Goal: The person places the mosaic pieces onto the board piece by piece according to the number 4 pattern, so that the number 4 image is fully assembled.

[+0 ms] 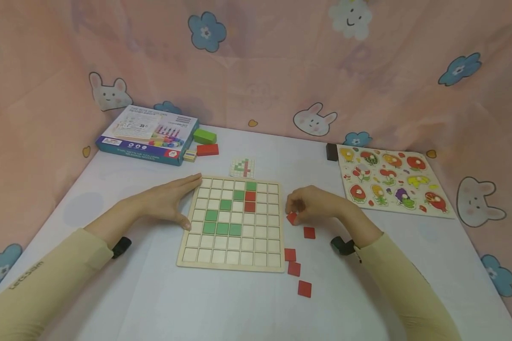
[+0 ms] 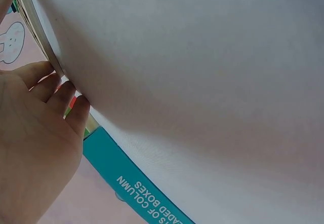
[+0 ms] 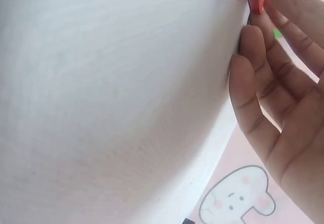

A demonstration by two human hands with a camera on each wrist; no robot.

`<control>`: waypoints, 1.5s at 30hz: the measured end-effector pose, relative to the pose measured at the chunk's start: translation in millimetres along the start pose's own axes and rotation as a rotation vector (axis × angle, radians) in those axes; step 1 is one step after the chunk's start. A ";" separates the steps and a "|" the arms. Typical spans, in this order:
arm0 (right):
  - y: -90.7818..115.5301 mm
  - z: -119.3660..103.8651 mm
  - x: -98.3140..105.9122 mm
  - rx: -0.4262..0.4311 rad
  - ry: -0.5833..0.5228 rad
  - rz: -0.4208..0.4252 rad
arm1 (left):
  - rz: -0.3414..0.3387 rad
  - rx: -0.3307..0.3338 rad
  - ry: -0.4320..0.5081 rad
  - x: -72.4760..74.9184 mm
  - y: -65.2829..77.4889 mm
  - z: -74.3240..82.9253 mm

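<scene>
A wooden grid board [image 1: 232,244] lies in the middle of the head view, with several green square tiles [image 1: 222,228] and two red tiles [image 1: 250,207] set in its cells. My left hand [image 1: 164,199] rests at the board's left edge, fingertips by the upper corner and thumb lower down. Its fingers are fairly straight in the left wrist view. To the right of the board, my right hand [image 1: 313,202] pinches a red square tile [image 1: 292,219] between thumb and fingers, low over the table. More loose red tiles [image 1: 309,232] lie below that hand along the board's right side.
Above the board sits a small pattern card [image 1: 242,168]. A boxed set [image 1: 149,135] stands back left, beside a green block [image 1: 205,137], a red block [image 1: 207,150] and a striped block [image 1: 190,156]. Back right are a fruit puzzle board [image 1: 397,180] and a dark block [image 1: 332,152].
</scene>
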State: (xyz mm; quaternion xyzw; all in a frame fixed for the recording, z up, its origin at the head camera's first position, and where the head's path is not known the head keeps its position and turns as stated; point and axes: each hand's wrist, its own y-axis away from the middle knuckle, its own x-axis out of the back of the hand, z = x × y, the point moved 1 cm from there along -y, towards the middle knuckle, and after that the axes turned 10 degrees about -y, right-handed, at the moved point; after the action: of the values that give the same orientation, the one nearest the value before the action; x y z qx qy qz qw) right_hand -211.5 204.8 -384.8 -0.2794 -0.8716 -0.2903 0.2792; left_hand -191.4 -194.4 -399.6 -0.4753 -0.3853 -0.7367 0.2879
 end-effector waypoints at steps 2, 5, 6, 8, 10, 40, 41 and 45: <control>0.3 0.7 0.2 -0.002 0.004 0.008 | 0.001 0.000 0.000 0.3 0.2 0.4; 0.4 0.8 1.3 0.004 0.018 0.022 | 0.003 -0.003 0.002 0.3 0.2 0.4; 0.4 0.3 2.1 0.004 0.024 0.028 | 0.003 -0.004 0.002 0.2 0.2 0.3; -0.7 -1.4 3.8 0.003 0.027 0.040 | 0.003 -0.006 0.002 0.1 0.0 0.1; -3.0 -4.3 5.7 -0.005 0.023 0.058 | 0.003 -0.006 0.000 0.1 -0.1 -0.2; -61.1 -80.4 -29.3 0.053 -0.038 0.105 | -0.011 0.014 0.006 0.0 -0.3 -0.3; -61.8 -81.3 -30.8 0.054 -0.026 0.104 | -0.011 0.014 0.006 0.0 -0.2 -0.2; -62.4 -84.8 -35.9 0.053 0.019 0.109 | -0.010 0.014 0.004 -0.2 0.2 -0.4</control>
State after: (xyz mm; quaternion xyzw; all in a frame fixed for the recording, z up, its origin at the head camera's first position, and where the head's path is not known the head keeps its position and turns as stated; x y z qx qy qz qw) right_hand -199.9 94.9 -372.6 -0.3160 -0.8598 -0.2540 0.3103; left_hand -191.4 -194.8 -399.8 -0.4699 -0.3923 -0.7363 0.2883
